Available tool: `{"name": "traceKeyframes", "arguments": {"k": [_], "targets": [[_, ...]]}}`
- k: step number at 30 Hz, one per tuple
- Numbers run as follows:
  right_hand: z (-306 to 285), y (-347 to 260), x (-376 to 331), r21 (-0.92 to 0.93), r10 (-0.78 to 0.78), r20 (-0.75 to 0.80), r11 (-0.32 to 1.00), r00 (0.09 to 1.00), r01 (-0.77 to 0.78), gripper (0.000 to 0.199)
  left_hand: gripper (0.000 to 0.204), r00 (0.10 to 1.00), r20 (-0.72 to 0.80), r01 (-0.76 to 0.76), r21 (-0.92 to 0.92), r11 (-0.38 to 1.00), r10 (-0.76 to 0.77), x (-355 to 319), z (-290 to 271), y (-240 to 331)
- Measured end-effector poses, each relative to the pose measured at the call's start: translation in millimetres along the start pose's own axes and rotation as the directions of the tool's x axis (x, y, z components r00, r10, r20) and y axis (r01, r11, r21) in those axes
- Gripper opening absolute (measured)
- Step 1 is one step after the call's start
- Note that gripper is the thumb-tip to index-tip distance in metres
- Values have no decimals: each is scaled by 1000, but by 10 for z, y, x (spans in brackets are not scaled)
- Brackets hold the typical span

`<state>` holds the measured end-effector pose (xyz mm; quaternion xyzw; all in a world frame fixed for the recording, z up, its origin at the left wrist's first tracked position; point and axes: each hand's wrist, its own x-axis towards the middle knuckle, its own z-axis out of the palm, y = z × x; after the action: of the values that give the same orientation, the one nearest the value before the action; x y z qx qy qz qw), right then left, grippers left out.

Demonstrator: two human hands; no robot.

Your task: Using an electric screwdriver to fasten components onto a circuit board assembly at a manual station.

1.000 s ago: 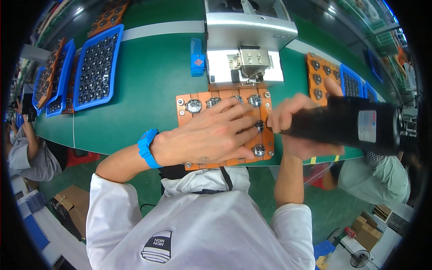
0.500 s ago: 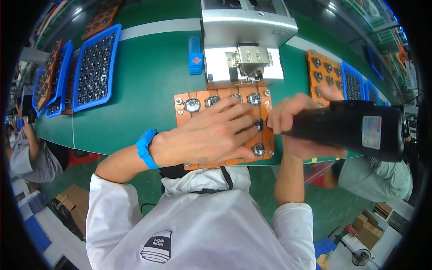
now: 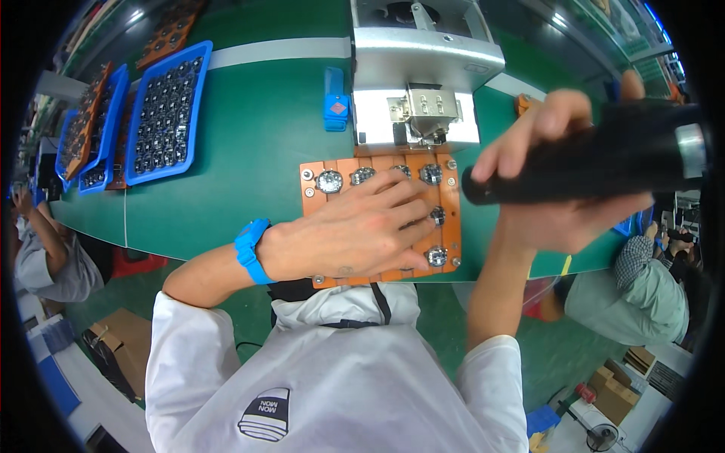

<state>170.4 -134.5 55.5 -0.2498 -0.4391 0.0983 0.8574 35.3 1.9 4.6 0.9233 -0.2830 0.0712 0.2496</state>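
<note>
My left hand (image 3: 359, 234) lies spread over an orange fixture plate (image 3: 452, 226), covering much of its middle. Round silver-and-black parts (image 3: 329, 181) sit in the plate's recesses, showing along its far row and right side; others are hidden under my palm. A blue wrist strap (image 3: 251, 251) circles my left wrist. Wrapped in my right hand (image 3: 563, 226) is a thick black handheld power tool (image 3: 604, 162), whose exact kind I cannot make out. It is raised to the right of the plate, its narrow nose pointing left and apart from the parts.
Behind the plate stands a silver metal machine (image 3: 423, 64). Beside it lies a blue strap (image 3: 335, 102) on the green table (image 3: 264, 113). Blue trays (image 3: 198, 98) of small parts and an orange plate (image 3: 91, 124) stand at left. Other people (image 3: 57, 260) sit at both sides.
My right hand has lifted the black tool up and away to the right, off the plate's right edge. My left hand stays spread on the plate. The view has shifted slightly.
</note>
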Motion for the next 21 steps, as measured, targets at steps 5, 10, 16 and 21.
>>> {"name": "traceKeyframes", "arguments": {"k": [5, 10, 16, 21], "targets": [[-152, 59, 277, -55, 161, 239, 987, 958, -152, 107, 46, 1000, 29, 11, 5, 1000, -11, -31, -6, -3], [-125, 236, 262, -93, 153, 185, 986, 971, -138, 102, 46, 999, 52, 10, 5, 1000, -11, -20, -12, -16], [-67, 369, 219, -134, 134, 127, 984, 983, -116, 114, 46, 999, 43, 15, 9, 1000, -16, -29, -1, -17], [-14, 152, 141, -255, 282, 79, 933, 956, -254, 119, 46, 999, 35, 16, -3, 1000, -16, -36, 8, -25]]}}
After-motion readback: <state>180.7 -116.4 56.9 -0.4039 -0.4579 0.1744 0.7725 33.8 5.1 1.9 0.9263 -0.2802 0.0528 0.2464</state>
